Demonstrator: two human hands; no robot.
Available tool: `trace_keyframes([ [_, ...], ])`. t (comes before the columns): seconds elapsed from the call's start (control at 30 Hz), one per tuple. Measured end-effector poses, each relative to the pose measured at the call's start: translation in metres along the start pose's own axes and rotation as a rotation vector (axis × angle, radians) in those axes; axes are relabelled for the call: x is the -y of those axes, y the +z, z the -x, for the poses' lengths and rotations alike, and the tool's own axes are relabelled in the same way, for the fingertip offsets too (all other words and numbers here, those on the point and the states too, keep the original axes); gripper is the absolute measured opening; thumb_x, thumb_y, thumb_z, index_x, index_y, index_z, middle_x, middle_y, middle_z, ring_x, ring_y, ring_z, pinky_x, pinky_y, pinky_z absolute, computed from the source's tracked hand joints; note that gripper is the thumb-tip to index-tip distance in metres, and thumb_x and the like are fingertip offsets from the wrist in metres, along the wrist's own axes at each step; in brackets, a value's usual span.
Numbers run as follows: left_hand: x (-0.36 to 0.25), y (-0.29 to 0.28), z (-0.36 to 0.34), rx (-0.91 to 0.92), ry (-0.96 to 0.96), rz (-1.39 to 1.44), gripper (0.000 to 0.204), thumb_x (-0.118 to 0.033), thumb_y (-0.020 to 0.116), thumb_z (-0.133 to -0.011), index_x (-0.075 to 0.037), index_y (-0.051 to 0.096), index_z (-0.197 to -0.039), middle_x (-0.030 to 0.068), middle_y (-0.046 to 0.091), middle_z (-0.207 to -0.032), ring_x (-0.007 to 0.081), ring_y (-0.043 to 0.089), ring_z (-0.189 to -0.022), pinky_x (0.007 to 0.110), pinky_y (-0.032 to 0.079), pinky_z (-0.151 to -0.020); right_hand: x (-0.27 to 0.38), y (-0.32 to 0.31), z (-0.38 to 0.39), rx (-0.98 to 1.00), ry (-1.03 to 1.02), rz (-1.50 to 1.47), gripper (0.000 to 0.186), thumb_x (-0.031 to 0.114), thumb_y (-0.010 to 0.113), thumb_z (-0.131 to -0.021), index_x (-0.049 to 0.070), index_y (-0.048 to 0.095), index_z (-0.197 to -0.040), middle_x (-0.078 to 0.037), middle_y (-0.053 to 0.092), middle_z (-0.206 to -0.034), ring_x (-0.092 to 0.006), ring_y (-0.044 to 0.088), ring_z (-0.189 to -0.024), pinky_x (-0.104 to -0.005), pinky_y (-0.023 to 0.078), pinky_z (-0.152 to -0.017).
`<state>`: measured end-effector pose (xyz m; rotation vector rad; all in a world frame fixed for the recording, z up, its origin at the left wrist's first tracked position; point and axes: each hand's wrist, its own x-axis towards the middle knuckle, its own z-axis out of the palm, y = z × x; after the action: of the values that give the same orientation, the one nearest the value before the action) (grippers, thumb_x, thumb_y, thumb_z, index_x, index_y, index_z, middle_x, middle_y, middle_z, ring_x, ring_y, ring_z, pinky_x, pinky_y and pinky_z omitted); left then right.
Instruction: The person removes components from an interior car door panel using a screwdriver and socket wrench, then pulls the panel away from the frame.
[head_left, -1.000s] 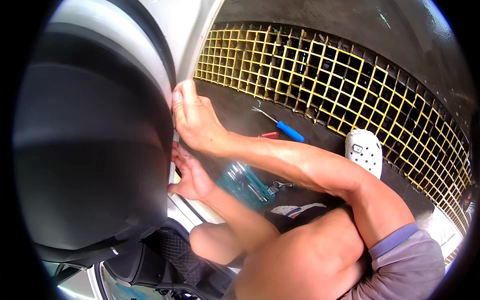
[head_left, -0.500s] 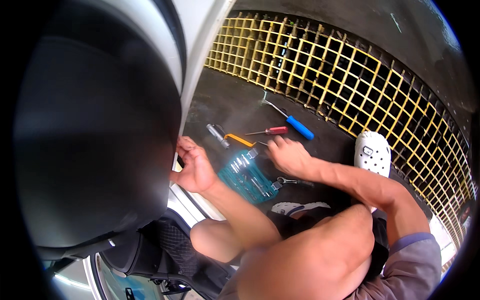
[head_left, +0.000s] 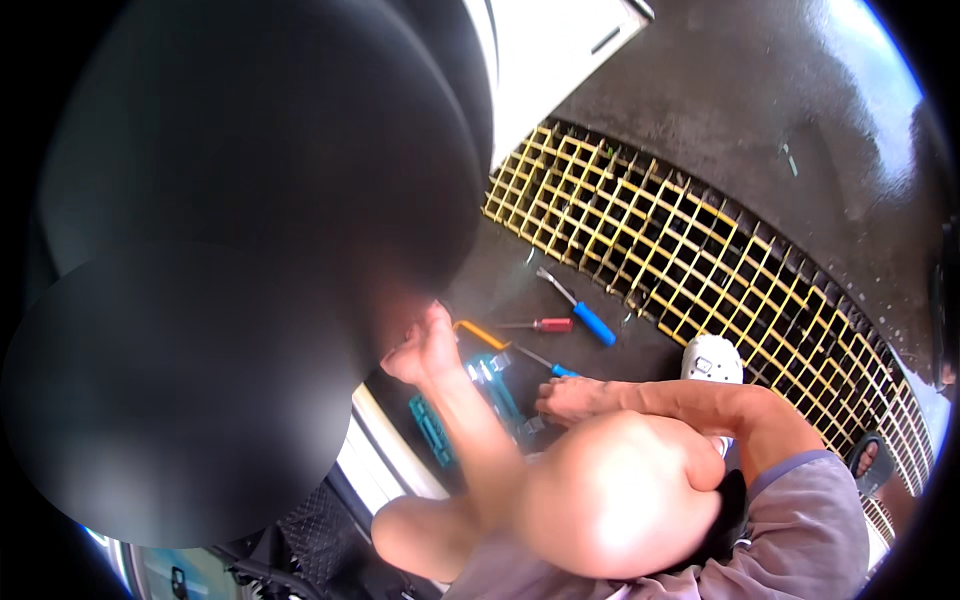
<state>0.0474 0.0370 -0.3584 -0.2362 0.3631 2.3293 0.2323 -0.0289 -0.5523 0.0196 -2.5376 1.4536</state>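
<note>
My left hand [head_left: 425, 350] is raised against the edge of a large, blurred black panel [head_left: 250, 200]. Its fingers are curled at that edge and their tips are partly hidden. Below it lies a teal tool case [head_left: 430, 432] with a clear lid, crossed by my left forearm. My right hand [head_left: 575, 398] is low at the case's right side, fingers closed; what they hold, if anything, is hidden. Just beyond it lies a blue-handled screwdriver [head_left: 564, 371]. An orange bent tool [head_left: 480, 334], a red-handled screwdriver [head_left: 552, 325] and a blue-handled forked tool [head_left: 594, 323] lie farther off.
A yellow floor grating [head_left: 680, 240] curves across the dark floor [head_left: 760, 80]. A white vehicle part [head_left: 560, 60] stands above the black panel. My white clog [head_left: 712, 360] rests near the grating. At the far right is another person's sandalled foot [head_left: 870, 458]. A white sill [head_left: 380, 430] runs at lower left.
The view has shifted, and the black panel reaches farther right, hiding the flashlight. My right hand has drawn back toward me from the screwdriver, whose blue handle now shows.
</note>
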Motion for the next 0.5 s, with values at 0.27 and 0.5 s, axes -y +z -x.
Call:
trace_keyframes([
  [0.27,0.024,0.018,0.017,0.012,0.02,-0.052,0.049,-0.026,0.06,-0.094,0.006,0.061,-0.131,0.0219,0.059,-0.141,0.038,0.055,-0.131,0.056,0.044,-0.113,0.079,-0.274,-0.034,-0.785,0.275,-1.392,0.047,0.042,0.046,-0.107,0.005,0.062,-0.131,-0.011,0.069,-0.124,-0.0266,0.068,-0.112,-0.044,0.053,-0.102],
  [0.5,0.017,0.007,0.0,0.089,-0.253,0.067,0.041,-0.019,0.062,-0.095,0.003,0.062,-0.129,0.018,0.063,-0.135,0.032,0.058,-0.129,0.048,0.047,-0.112,0.145,-0.326,-0.012,-0.98,0.623,-1.134,0.045,0.039,0.048,-0.105,0.001,0.063,-0.125,-0.011,0.071,-0.115,-0.0256,0.07,-0.1,-0.0437,0.058,-0.088],
])
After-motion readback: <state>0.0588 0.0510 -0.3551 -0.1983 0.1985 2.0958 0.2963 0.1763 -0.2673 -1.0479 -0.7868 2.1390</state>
